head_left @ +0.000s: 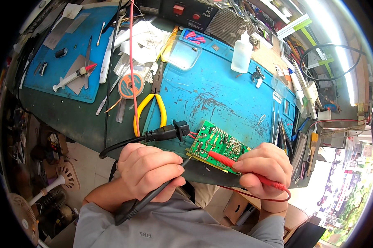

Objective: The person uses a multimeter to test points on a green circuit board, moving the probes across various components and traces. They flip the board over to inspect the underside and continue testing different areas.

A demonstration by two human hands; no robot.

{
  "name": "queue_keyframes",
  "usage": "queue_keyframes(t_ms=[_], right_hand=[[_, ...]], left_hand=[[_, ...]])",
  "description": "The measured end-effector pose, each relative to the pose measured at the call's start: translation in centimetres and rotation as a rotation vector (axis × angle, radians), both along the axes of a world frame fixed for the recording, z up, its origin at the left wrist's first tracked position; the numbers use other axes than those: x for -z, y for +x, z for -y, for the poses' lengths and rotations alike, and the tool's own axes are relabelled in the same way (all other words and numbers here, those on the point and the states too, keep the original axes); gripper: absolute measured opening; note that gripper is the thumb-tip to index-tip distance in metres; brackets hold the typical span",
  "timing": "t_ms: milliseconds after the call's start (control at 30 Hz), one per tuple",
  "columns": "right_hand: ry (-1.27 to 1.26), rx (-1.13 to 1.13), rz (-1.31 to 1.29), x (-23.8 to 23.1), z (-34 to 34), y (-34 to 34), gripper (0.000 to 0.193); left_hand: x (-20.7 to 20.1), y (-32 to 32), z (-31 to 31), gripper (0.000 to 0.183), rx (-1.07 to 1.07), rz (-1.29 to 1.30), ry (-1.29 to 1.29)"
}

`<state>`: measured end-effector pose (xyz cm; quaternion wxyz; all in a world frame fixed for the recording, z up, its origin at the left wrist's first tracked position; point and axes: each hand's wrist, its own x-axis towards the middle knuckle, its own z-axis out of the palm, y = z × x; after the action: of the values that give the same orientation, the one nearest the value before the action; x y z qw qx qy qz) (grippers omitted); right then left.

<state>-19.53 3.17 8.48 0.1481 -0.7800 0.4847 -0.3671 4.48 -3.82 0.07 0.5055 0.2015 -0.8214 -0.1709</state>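
A green circuit board (214, 145) lies near the front edge of the bench, its soldered side facing up. My left hand (151, 170) is closed around a black test probe (156, 191), whose tip points at the board's left front edge. In my right hand (265, 170) is a red test probe (222, 158), its tip over the board's front part. Whether either tip touches the board is too fine to tell. Just left of the board sits a black power plug (168, 132) on its cord, and red wires run from there to the board.
Yellow-handled pliers (152, 108) lie left of the blue mat (194, 93), near an orange solder spool (131, 85). A white squeeze bottle (241, 53) and a clear plastic tray (183, 54) stand farther back. A syringe (74, 77) rests on another mat at left. Tweezers (284, 134) lie at right.
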Motion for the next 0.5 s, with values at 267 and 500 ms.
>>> queue_keyframes(t_ms=[267,500], right_hand=[[-0.014,0.002,-0.001,0.31,0.03,-0.07,0.028],[-0.025,-0.003,-0.013,0.23,0.22,-0.01,0.028]], left_hand=[[-0.04,-0.02,0.00,0.016,0.002,0.000,0.003],[-0.02,0.00,-0.01,0.016,0.000,-0.001,0.000]])
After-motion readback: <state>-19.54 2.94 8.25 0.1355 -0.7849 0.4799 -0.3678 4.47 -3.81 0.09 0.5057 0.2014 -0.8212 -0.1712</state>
